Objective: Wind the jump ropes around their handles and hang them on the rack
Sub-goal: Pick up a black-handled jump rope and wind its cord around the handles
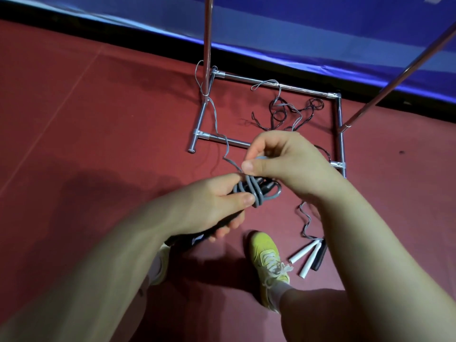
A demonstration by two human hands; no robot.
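My left hand (214, 206) grips a pair of black jump-rope handles (197, 239) held together, with several turns of grey rope (251, 190) wound around their upper end. My right hand (278, 161) pinches the grey rope just above the winding, between thumb and fingers. The loose length of that grey rope (214, 112) trails away over the rack's metal base (271, 86) on the floor. Inside the base lies a tangled dark rope (283, 112). Two white handles (304, 259) and a black handle (320, 255) lie on the floor at the right.
The rack's two upright poles (208, 38) rise from its base. A blue barrier (296, 25) runs behind it along the red floor (98, 107). My foot in a yellow shoe (266, 260) stands beside the white handles; the other shoe (160, 265) shows under my left forearm.
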